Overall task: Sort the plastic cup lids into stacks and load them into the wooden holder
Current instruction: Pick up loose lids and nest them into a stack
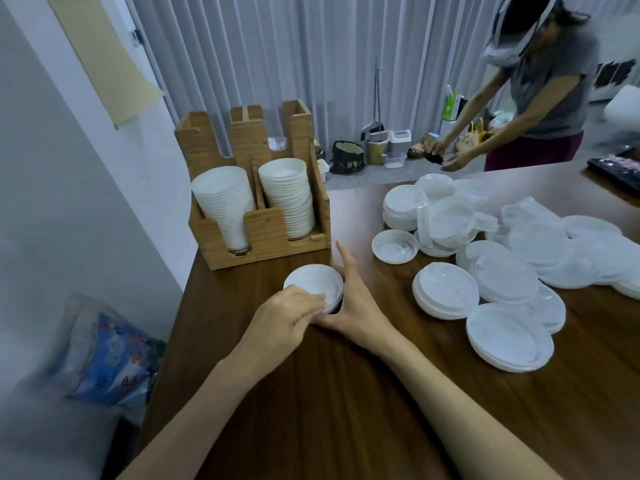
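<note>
As my left fingertips (317, 299) curl over the near rim of a short stack of round white plastic cup lids (311, 280), I record a narrow, closed hold by the left hand (294, 315) on that stack.

Right hand (356, 303): spread wide, forefinger straight along the stack's right side and thumb laid across its near edge. It braces rather than clasps. Whether the remaining right fingers touch the lids cannot be told.

The stack rests on the dark brown wooden table (346, 393), just in front of the light wooden slotted holder (266, 233) and not touching it. Both front slots of the holder already carry tall white stacks (287, 199).

Step in hand, by my judgement: squaring a sorted stack before loading. The next move calls for a firm two-sided grip, a level lift, and a slot with room; the rear compartments look likelier.

A loose heap of larger white plastic lids (502, 244) lies unsorted to the right, well apart.
</note>
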